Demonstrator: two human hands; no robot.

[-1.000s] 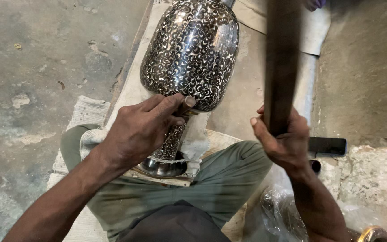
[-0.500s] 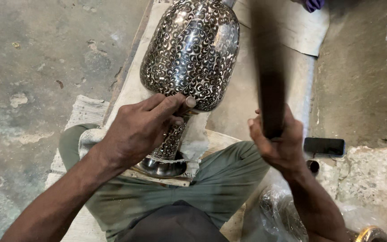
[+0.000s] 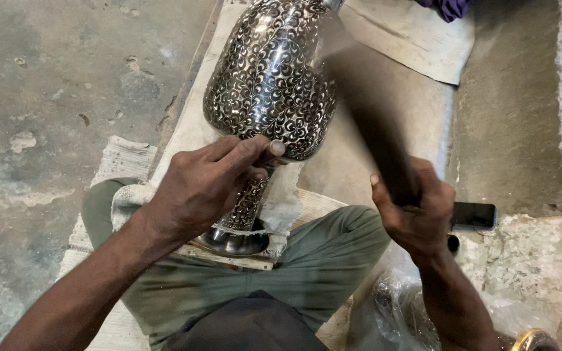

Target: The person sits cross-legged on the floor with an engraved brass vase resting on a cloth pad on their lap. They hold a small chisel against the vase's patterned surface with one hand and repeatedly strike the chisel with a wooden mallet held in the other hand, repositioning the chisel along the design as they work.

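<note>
Left hand [image 3: 206, 185] curled tight at the narrow neck of the big black metal vase with silver floral engraving [image 3: 271, 78], fingertips pinching a small tool against its lower bulge. Right hand [image 3: 414, 211] fisted around a dark wooden stick [image 3: 365, 110], blurred, angled up toward the vase's right flank. The vase lies tilted across a pale wooden board [image 3: 307, 208] on the olive-green trousered lap [image 3: 320, 260], foot toward the person. Right of the vase, a black phone [image 3: 475, 214] on the stone ledge.
</note>
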